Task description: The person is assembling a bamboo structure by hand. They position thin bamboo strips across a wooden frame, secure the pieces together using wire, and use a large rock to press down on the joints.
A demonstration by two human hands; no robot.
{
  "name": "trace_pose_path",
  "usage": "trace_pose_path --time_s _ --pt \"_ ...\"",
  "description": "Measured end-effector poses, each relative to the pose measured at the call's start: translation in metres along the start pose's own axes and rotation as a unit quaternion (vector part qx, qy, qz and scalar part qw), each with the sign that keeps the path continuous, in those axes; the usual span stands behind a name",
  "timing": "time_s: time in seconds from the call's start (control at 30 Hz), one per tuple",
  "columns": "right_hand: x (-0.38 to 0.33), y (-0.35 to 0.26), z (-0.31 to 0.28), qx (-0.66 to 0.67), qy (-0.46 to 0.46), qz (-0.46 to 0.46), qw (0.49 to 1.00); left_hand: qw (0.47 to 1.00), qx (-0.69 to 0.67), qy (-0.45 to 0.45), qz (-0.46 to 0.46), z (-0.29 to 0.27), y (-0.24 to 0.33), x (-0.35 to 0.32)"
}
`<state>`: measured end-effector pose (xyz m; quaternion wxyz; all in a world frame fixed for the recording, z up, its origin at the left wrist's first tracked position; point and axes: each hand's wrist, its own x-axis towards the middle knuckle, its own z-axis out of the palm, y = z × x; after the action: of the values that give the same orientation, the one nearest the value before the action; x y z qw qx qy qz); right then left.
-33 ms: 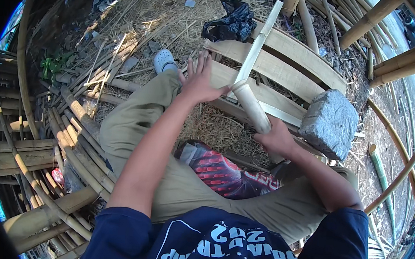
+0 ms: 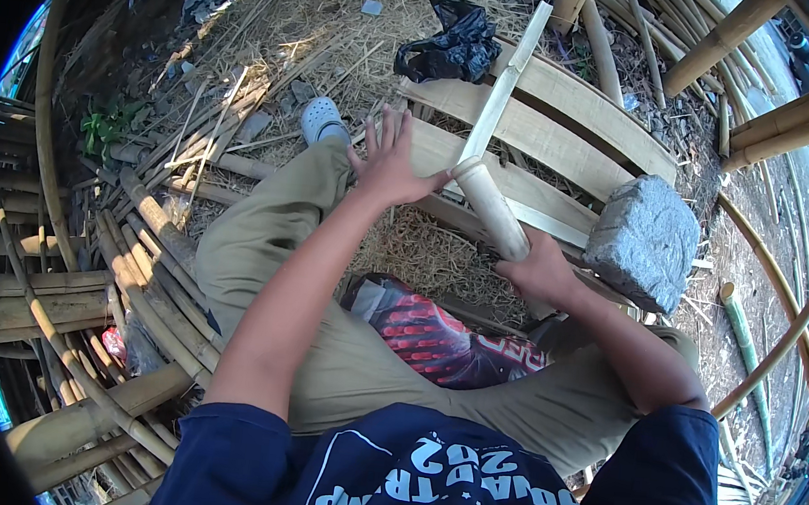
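Observation:
My right hand [image 2: 544,271] is closed around the lower end of a pale bamboo tube [image 2: 493,207], which tilts up and to the left. From the tube's ringed upper end, a long narrow pale strip [image 2: 499,96] runs away from me across the slats; I cannot tell whether the two are joined. My left hand [image 2: 392,162] is open with its fingers spread, its palm over the near slat. Its thumb tip touches or nearly touches the tube's ringed end. Beneath lie several flat wooden slats [image 2: 542,134] side by side.
A rough grey stone block [image 2: 644,242] weighs on the slats' right end. A crumpled black plastic bag [image 2: 449,43] lies at their far left. Bamboo poles [image 2: 160,258] are stacked on the left, and bent poles [image 2: 787,328] stand at the right. A red-and-black printed sack [image 2: 435,338] lies between my legs.

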<state>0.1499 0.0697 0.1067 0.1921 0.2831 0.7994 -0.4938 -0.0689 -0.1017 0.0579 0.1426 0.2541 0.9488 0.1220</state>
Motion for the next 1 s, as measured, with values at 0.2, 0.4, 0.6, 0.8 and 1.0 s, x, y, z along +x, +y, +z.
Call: trace_pose_path --time_s 0.2,0.4,0.6,0.8,1.0 --pt "0.01 0.013 0.005 -0.006 0.029 -0.035 0.999 0.972 -0.148 0.083 -0.165 0.049 0.019 -0.033" --pt "0.009 0.009 0.0 0.001 0.024 -0.038 0.999 0.952 -0.252 0.124 -0.121 0.069 0.005 -0.027" --pt "0.01 0.008 -0.002 -0.029 0.054 -0.046 0.997 0.894 -0.343 0.171 -0.231 0.093 0.01 -0.023" --pt "0.008 -0.005 0.004 -0.034 0.036 -0.036 0.998 0.756 -0.637 0.125 -0.089 0.134 0.005 -0.008" --pt "0.015 0.001 0.01 -0.013 0.033 -0.006 0.999 0.717 -0.679 0.135 -0.078 0.126 0.016 -0.019"
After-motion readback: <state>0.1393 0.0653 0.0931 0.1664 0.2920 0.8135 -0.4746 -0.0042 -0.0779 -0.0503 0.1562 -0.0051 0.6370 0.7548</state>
